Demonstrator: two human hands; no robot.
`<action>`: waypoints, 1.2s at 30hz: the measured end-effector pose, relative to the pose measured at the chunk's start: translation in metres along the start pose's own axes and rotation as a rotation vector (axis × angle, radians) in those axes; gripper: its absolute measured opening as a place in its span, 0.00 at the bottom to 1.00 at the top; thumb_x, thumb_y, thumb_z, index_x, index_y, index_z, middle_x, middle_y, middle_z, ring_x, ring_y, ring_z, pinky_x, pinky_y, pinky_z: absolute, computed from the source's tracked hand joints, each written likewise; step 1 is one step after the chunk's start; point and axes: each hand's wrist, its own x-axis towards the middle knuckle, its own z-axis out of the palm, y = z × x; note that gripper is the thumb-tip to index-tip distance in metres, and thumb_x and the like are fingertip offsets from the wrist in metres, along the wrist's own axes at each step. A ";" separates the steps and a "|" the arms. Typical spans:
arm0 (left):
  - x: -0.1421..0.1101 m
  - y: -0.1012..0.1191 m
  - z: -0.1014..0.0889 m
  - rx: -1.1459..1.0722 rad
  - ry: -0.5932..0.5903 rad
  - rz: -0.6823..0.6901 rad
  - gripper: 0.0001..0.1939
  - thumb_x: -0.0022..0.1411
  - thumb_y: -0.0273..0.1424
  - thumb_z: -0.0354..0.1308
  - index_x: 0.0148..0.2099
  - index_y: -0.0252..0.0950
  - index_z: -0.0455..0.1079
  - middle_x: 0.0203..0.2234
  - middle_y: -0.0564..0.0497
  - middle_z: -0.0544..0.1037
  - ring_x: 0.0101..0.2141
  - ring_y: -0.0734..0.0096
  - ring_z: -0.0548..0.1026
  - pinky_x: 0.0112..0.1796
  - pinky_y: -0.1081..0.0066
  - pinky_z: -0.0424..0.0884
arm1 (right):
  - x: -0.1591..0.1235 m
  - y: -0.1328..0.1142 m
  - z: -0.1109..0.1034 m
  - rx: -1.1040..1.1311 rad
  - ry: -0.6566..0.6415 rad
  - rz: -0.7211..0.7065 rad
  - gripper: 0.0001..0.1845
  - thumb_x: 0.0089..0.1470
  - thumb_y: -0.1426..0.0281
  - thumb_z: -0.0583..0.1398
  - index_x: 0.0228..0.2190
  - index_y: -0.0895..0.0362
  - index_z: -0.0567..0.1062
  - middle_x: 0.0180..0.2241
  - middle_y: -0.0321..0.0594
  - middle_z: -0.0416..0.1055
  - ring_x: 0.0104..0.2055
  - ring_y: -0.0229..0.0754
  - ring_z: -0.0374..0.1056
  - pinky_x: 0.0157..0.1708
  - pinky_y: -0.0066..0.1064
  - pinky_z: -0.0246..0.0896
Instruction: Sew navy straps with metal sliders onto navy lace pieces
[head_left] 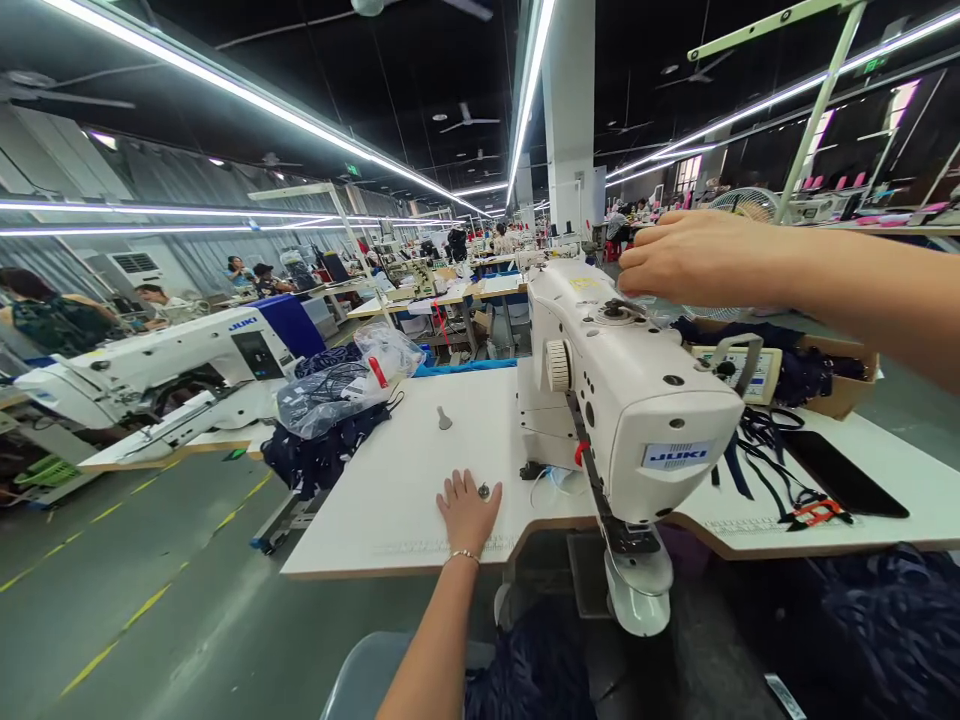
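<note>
My left hand [469, 512] lies on the white table with its fingers spread. A small round metal piece [484, 491], perhaps a bobbin case, sits between its thumb and index finger. Farther back on the table is a flat grey metal plate [444, 418] with a narrow neck. My right hand [694, 256] is raised over the top of the white JUKI sewing machine [637, 385], near its thread parts [619, 312]. Its fingers are bent together toward the left; anything between them is too small or hidden to make out.
A clear plastic bag [330, 395] rests on dark fabric at the table's left edge. To the right are a black phone [844, 472], dark straps [765, 455], orange-handled snips [817, 514], a control panel [754, 372] and a cardboard box [840, 395]. Another sewing machine [172, 365] stands left.
</note>
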 end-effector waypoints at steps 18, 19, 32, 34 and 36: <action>-0.003 -0.008 -0.004 -0.325 0.134 0.209 0.16 0.66 0.38 0.56 0.52 0.35 0.68 0.49 0.45 0.72 0.47 0.61 0.73 0.47 0.55 0.70 | -0.012 -0.021 0.010 0.870 -0.020 0.385 0.25 0.60 0.49 0.55 0.23 0.56 0.73 0.23 0.37 0.68 0.25 0.38 0.61 0.26 0.31 0.53; -0.003 -0.009 -0.004 -0.366 0.135 0.213 0.16 0.66 0.37 0.56 0.53 0.35 0.68 0.49 0.45 0.72 0.45 0.62 0.73 0.45 0.56 0.72 | -0.016 -0.022 0.010 0.961 0.016 0.391 0.26 0.59 0.48 0.55 0.24 0.56 0.74 0.22 0.36 0.66 0.24 0.37 0.60 0.26 0.31 0.52; -0.066 0.006 -0.035 -0.872 0.130 0.084 0.26 0.64 0.50 0.51 0.45 0.31 0.72 0.33 0.48 0.75 0.32 0.67 0.75 0.34 0.66 0.74 | -0.187 -0.153 0.120 2.613 0.569 1.270 0.31 0.66 0.53 0.41 0.37 0.57 0.77 0.30 0.40 0.70 0.28 0.37 0.66 0.28 0.27 0.70; -0.092 0.014 -0.045 -0.932 0.074 0.120 0.30 0.64 0.54 0.47 0.46 0.32 0.73 0.30 0.49 0.75 0.30 0.68 0.75 0.34 0.66 0.74 | -0.202 -0.185 0.142 2.741 0.539 1.410 0.29 0.67 0.57 0.41 0.40 0.60 0.77 0.34 0.43 0.72 0.32 0.37 0.70 0.32 0.28 0.72; -0.119 0.024 -0.059 -0.969 -0.007 0.178 0.28 0.64 0.53 0.48 0.48 0.34 0.73 0.32 0.48 0.76 0.31 0.68 0.76 0.37 0.66 0.75 | -0.210 -0.208 0.155 2.835 0.545 1.464 0.29 0.68 0.58 0.42 0.42 0.61 0.76 0.37 0.45 0.73 0.35 0.38 0.71 0.34 0.28 0.72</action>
